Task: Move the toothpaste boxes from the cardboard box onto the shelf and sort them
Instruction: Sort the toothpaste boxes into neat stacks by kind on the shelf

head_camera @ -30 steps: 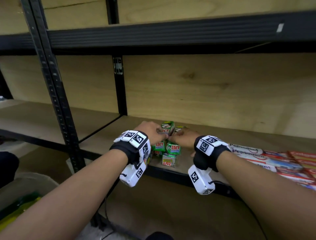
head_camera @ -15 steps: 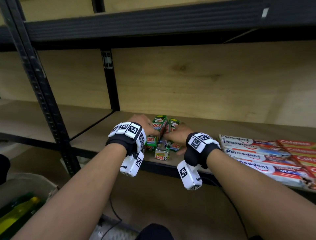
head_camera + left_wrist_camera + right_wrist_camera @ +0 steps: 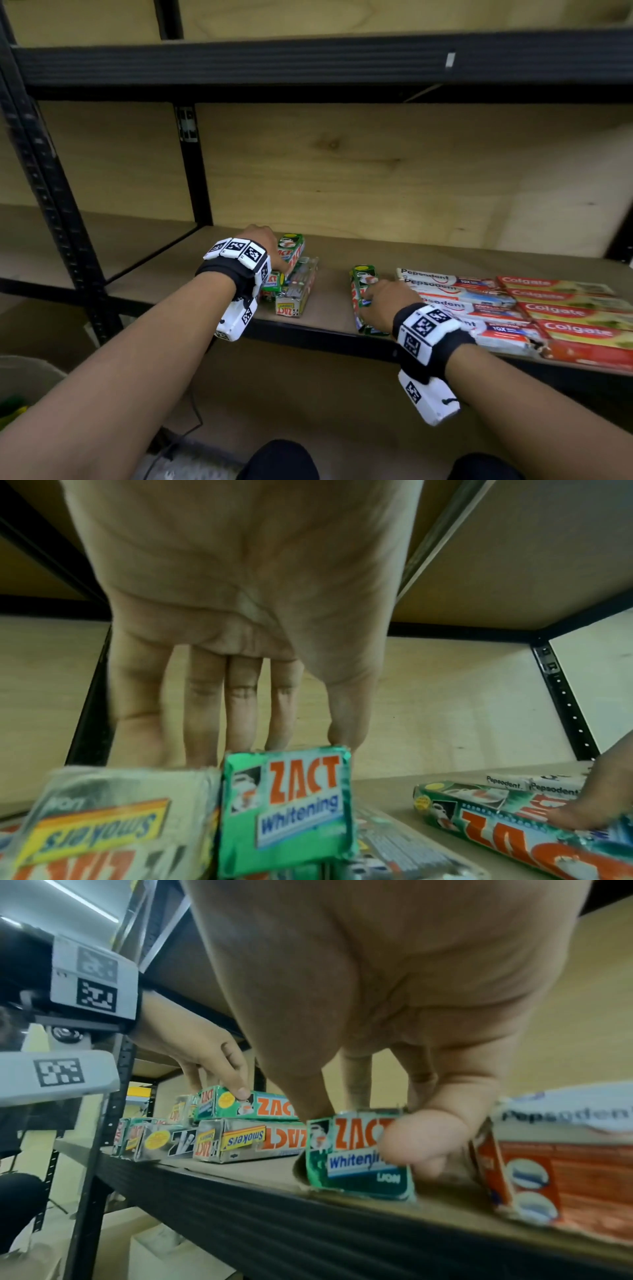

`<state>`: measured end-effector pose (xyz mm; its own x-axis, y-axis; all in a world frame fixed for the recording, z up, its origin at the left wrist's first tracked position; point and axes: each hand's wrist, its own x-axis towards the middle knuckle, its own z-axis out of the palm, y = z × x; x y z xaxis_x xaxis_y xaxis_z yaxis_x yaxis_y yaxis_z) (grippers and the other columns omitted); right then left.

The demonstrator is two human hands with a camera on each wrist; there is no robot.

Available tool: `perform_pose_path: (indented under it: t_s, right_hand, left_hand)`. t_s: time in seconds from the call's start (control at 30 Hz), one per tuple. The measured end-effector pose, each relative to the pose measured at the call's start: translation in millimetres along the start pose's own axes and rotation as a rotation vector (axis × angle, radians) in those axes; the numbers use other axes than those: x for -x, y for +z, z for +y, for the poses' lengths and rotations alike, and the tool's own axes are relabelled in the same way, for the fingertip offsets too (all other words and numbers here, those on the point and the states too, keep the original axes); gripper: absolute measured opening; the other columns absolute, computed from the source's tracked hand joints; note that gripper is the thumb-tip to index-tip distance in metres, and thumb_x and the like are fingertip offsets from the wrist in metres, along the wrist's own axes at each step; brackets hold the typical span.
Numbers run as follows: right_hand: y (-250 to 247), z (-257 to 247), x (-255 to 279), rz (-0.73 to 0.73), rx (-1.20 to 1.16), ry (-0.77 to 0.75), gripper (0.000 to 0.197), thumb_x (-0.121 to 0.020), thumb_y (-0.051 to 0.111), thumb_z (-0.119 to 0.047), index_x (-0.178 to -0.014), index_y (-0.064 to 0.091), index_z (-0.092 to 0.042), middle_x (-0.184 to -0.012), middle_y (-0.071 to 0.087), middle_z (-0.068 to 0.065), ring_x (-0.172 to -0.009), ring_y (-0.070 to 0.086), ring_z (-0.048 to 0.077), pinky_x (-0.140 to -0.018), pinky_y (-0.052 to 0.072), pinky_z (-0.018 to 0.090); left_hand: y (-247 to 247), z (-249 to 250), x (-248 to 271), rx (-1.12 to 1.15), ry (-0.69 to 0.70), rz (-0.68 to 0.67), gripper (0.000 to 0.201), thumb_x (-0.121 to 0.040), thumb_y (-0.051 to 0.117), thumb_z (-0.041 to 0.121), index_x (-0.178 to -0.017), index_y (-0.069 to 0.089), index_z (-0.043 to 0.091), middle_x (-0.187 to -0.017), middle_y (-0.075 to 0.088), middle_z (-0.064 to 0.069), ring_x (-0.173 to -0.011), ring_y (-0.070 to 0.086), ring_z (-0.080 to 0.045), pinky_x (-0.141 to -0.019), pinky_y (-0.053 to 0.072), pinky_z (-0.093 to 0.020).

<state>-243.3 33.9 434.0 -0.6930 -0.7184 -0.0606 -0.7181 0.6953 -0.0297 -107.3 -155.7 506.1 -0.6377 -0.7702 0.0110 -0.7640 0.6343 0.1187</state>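
Head view — right hand gripping green Zact box, left hand on Zact pile

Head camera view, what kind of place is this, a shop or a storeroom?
Probably a storeroom or a mock shop aisle: bare black metal racking with plywood shelves, and toothpaste boxes grouped by brand, Zact, Pepsodent and Colgate.

A bare strip of shelf lies open between the pile of green and silver boxes and the single green box. Behind that pile the board is free back to the rear wall. Just beyond the single box, white boxes and red boxes block the board. The upper shelf beam limits headroom.
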Motion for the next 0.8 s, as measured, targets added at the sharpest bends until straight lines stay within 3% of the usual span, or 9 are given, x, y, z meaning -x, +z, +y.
perform_pose_path:
  t_s: [0.17, 0.27, 0.33, 0.43, 0.5, 0.53, 0.6, 0.7, 0.8]
  right_hand:
    - [3.9, -7.2, 4.6, 0.033, -0.049, 0.039, 0.059, -0.087, 0.057, -0.044, -0.135, 0.053, -0.011, -0.127, 0.062, 0.010, -0.109, 0.063, 0.029, -0.080, 0.052, 0.032]
    - [-1.5, -6.5, 6.2, 0.028, -0.073, 0.067, 0.058, -0.086, 0.062, -0.042, -0.131, 0.054, -0.007, -0.126, 0.063, 0.013, -0.110, 0.063, 0.031, -0.081, 0.051, 0.032]
    - [-2.7, -5.8, 5.8, 0.038, -0.094, 0.080, 0.055, -0.087, 0.065, -0.039, -0.129, 0.054, -0.007, -0.124, 0.063, 0.016, -0.109, 0.063, 0.032, -0.081, 0.052, 0.033]
    - [-2.2, -7.5, 7.4, 0.052, -0.096, 0.086, 0.054, -0.086, 0.067, -0.038, -0.130, 0.054, -0.009, -0.123, 0.063, 0.015, -0.108, 0.064, 0.031, -0.079, 0.052, 0.033]
    - [-3.5, -9.9, 10.1, 0.045, -0.095, 0.089, 0.051, -0.088, 0.066, -0.036, -0.130, 0.053, -0.010, -0.125, 0.062, 0.014, -0.108, 0.064, 0.030, -0.078, 0.051, 0.033]
    - [-4.8, -10.3, 11.2, 0.044, -0.088, 0.085, 0.051, -0.089, 0.065, -0.035, -0.131, 0.052, -0.009, -0.126, 0.062, 0.014, -0.110, 0.064, 0.030, -0.079, 0.051, 0.033]
    - [-7.3, -9.7, 13.5, 0.046, -0.075, 0.073, 0.050, -0.089, 0.064, -0.036, -0.131, 0.053, -0.010, -0.128, 0.061, 0.013, -0.110, 0.063, 0.029, -0.082, 0.052, 0.033]
    - [-7.0, -6.6, 13.0, 0.048, -0.075, 0.043, 0.047, -0.090, 0.061, -0.036, -0.130, 0.053, -0.011, -0.125, 0.062, 0.014, -0.108, 0.064, 0.030, -0.082, 0.053, 0.034]
    - [-5.5, -5.6, 11.9, 0.059, -0.057, 0.017, 0.052, -0.091, 0.058, -0.039, -0.133, 0.052, -0.010, -0.122, 0.064, 0.013, -0.106, 0.065, 0.029, -0.081, 0.053, 0.034]
  left_hand:
    - [-2.1, 14.2, 9.8, 0.010, -0.009, 0.029, 0.041, -0.072, 0.079, 0.049, -0.066, 0.061, 0.013, -0.065, 0.058, -0.001, -0.058, 0.053, -0.017, -0.047, 0.042, -0.023]
    - [0.9, 23.5, 13.2, 0.046, 0.038, 0.017, 0.044, -0.067, 0.081, 0.050, -0.089, 0.076, 0.013, -0.090, 0.073, -0.002, -0.080, 0.067, -0.018, -0.069, 0.059, -0.031]
    - [2.9, 31.5, 20.1, 0.053, 0.091, 0.031, 0.053, -0.070, 0.077, 0.053, -0.106, 0.075, 0.014, -0.108, 0.072, -0.002, -0.096, 0.067, -0.020, -0.082, 0.058, -0.034]
    - [5.4, 43.1, 31.6, 0.103, 0.154, 0.047, 0.055, -0.073, 0.076, 0.049, -0.118, 0.071, 0.018, -0.120, 0.068, 0.002, -0.102, 0.064, -0.018, -0.084, 0.054, -0.026]
    - [10.4, 50.1, 36.0, 0.174, 0.162, -0.002, 0.049, -0.072, 0.078, 0.048, -0.113, 0.073, 0.022, -0.113, 0.069, 0.003, -0.095, 0.064, -0.017, -0.080, 0.053, -0.023]
    - [13.7, 53.4, 36.9, 0.188, 0.156, -0.026, 0.041, -0.070, 0.077, 0.050, -0.102, 0.073, 0.025, -0.104, 0.069, 0.002, -0.088, 0.062, -0.017, -0.078, 0.053, -0.023]
    - [24.3, 57.6, 36.2, 0.170, 0.146, -0.053, 0.034, -0.065, 0.075, 0.055, -0.080, 0.058, 0.029, -0.086, 0.055, 0.003, -0.076, 0.050, -0.018, -0.071, 0.047, -0.024]
    - [39.6, 62.4, 35.4, 0.143, 0.138, -0.059, 0.040, -0.065, 0.073, 0.054, -0.080, 0.047, 0.027, -0.085, 0.044, 0.005, -0.075, 0.043, -0.018, -0.067, 0.041, -0.028]
    - [49.0, 66.5, 36.0, 0.162, 0.168, -0.055, 0.032, -0.072, 0.072, 0.051, -0.079, 0.054, 0.025, -0.082, 0.053, 0.003, -0.072, 0.050, -0.020, -0.069, 0.051, -0.030]
